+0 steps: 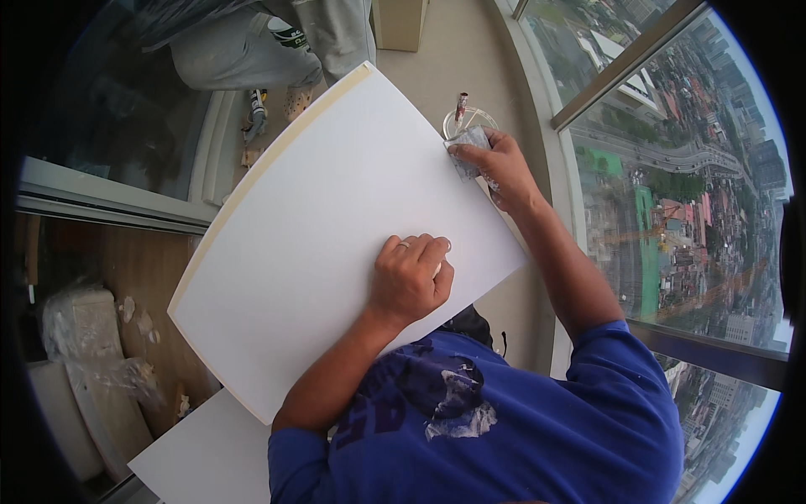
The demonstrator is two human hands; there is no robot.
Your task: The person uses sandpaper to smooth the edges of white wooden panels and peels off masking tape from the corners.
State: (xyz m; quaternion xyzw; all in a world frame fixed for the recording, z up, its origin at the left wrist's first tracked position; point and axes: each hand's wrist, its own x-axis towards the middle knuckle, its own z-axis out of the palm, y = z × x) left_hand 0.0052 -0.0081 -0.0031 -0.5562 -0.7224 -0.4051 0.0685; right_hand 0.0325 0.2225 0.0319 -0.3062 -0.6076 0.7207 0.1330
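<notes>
A large white panel (319, 210) with a pale yellow strip along its far left edge lies tilted across the space before me. My left hand (411, 281) rests on the panel's near part with its fingers curled in; a small bit of something white shows at them, too little to name. At the panel's far right edge, my right hand (501, 168) grips a grey, white-smeared flat pad (472, 151), which looks like folded sandpaper. The thumb lies on top of the pad, and the other fingers are partly hidden.
Beyond the panel stands another person in grey trousers (227, 55). A coiled white cable (478, 118) and a reddish-brown stick-like tool (461, 107) lie past the right edge. Tall windows (638, 168) line the right. Plastic-wrapped pieces (96, 336) and another white panel (210, 454) are at lower left.
</notes>
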